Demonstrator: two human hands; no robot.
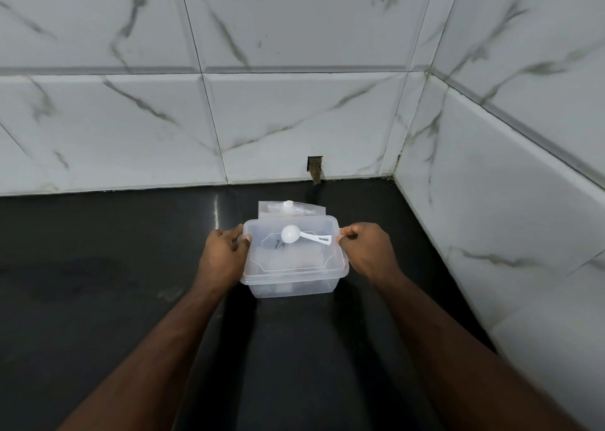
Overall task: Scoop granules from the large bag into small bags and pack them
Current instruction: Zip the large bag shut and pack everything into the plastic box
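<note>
A clear plastic container (294, 281) with its lid on stands on the black counter. A white plastic scoop (296, 235) lies on top of the lid, bowl to the left, handle to the right. My left hand (224, 254) grips the container's left rim, fingers curled on the edge. At the opposite rim my right hand (366, 249) pinches the lid edge. Clear plastic bags (291, 209) lie just behind the container, with something small and white on them. The container's contents are blurred through the plastic.
The black counter (114, 283) runs to a white marble-tiled wall (294, 119) at the back and another tiled wall (491, 218) close on the right. A small dark hole (315, 168) sits in the back wall at counter level.
</note>
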